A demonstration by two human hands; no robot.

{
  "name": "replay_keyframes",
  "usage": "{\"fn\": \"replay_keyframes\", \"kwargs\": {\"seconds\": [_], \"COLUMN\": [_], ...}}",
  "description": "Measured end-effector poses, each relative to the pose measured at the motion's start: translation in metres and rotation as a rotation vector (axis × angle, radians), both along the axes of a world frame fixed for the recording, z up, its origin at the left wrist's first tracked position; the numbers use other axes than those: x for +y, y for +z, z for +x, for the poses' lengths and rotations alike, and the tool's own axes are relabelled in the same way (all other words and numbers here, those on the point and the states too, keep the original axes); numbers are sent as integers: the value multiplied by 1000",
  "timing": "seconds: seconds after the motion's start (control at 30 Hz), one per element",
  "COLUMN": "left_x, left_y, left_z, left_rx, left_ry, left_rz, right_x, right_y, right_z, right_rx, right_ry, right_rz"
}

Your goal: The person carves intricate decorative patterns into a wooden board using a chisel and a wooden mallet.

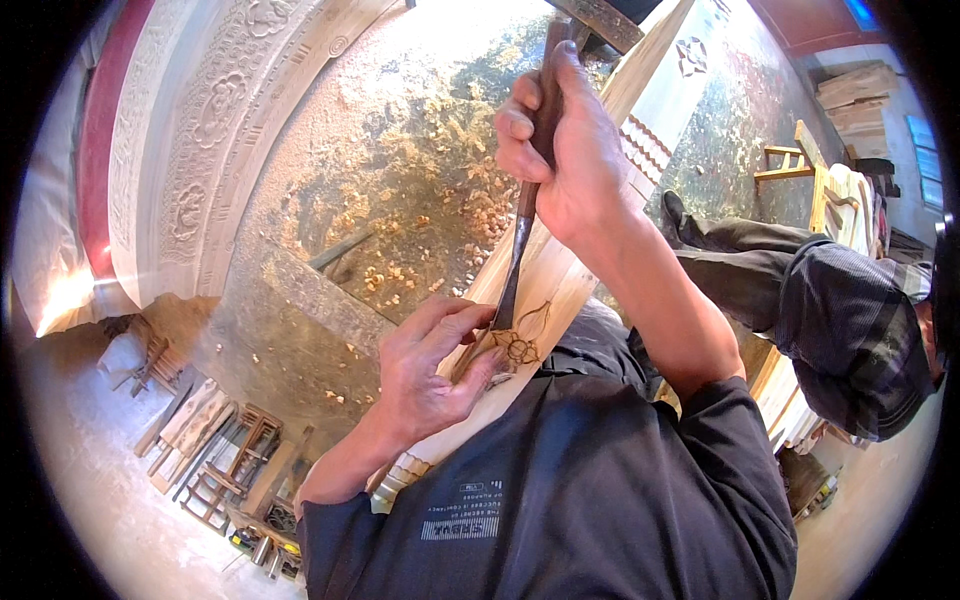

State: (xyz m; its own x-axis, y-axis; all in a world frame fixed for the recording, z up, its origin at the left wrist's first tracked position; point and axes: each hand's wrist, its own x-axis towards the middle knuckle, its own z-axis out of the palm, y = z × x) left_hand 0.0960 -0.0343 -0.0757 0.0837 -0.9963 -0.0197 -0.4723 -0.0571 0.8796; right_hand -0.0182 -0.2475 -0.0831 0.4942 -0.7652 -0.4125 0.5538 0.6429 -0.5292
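Note:
A long chisel with a dark wooden handle and a narrow steel blade slants down toward a pale wooden plank. My right hand is wrapped round the handle, thumb up near its top. Low on the blade, the fingers of my left hand are curled against the steel, the thumb pressed close by the wood. The blade's tip meets a flower drawing in dark lines on the plank, partly hidden by my left fingers. Farther up, the plank bears a row of carved notches.
Wood shavings litter the dark surface beyond the plank. A large carved panel curves along the left. A dark wooden block is by the handle's top. Tools lie lower left. Another person sits at right.

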Motion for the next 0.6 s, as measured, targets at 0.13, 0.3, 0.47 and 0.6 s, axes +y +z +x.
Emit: {"fn": "replay_keyframes", "kwargs": {"seconds": [0.13, 0.3, 0.47, 0.6], "left_x": [0, 2, -2, 3], "left_y": [-3, -3, 0, 0], "left_z": [1, 0, -1, 2], "left_rx": [4, 15, 56, -58], "left_ry": [-8, -4, 0, -37], "left_rz": [-4, -9, -12, -42], "right_x": [0, -3, -8, -14], "right_y": [3, -9, -16, 3], "right_z": [4, 7, -5, -14], "right_rx": [47, 48, -141, -73], "right_ry": [26, 21, 60, 19], "right_rz": [2, 148, 262, 69]}}
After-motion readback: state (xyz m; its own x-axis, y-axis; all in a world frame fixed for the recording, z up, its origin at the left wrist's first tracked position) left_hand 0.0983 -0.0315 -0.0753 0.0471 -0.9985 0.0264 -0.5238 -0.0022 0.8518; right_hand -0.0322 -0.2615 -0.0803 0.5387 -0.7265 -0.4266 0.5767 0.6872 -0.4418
